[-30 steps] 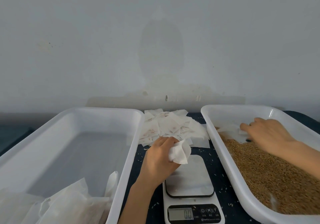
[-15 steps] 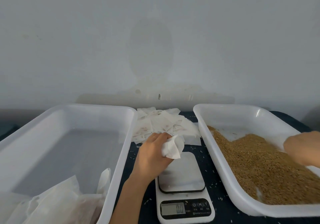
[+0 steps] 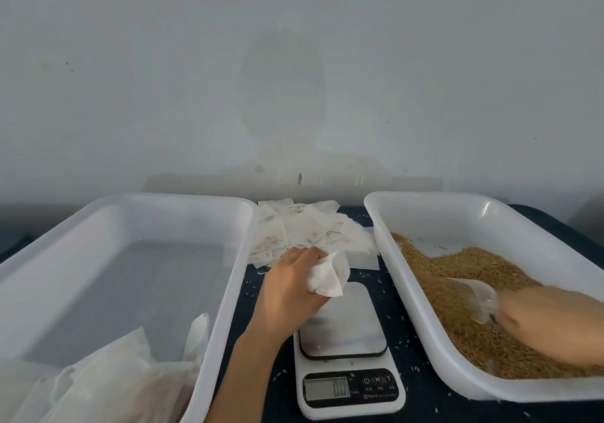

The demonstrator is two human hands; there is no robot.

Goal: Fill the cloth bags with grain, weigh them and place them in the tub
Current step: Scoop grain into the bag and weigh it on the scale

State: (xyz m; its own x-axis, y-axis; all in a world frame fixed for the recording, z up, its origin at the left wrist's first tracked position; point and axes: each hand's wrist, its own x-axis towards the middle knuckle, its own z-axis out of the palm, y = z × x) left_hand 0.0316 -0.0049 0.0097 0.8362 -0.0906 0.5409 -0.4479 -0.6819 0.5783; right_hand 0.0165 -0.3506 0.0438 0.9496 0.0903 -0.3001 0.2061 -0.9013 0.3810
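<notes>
Fig. An empty cloth bag (image 3: 327,275) is pinched in the curled left grip (image 3: 289,290) above the scale (image 3: 343,328), kept ready for filling. A clear scoop (image 3: 474,295), clasped by the right grip (image 3: 549,323), is sunk in the grain (image 3: 457,272), presumably for loading. The tub (image 3: 163,197) lies left.

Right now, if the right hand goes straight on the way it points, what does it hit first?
Probably the grain. The right hand holds a clear scoop pointing left and away across the heap in the right tub, so the scoop's lip would dig into grain first. Depth is unclear.
</notes>
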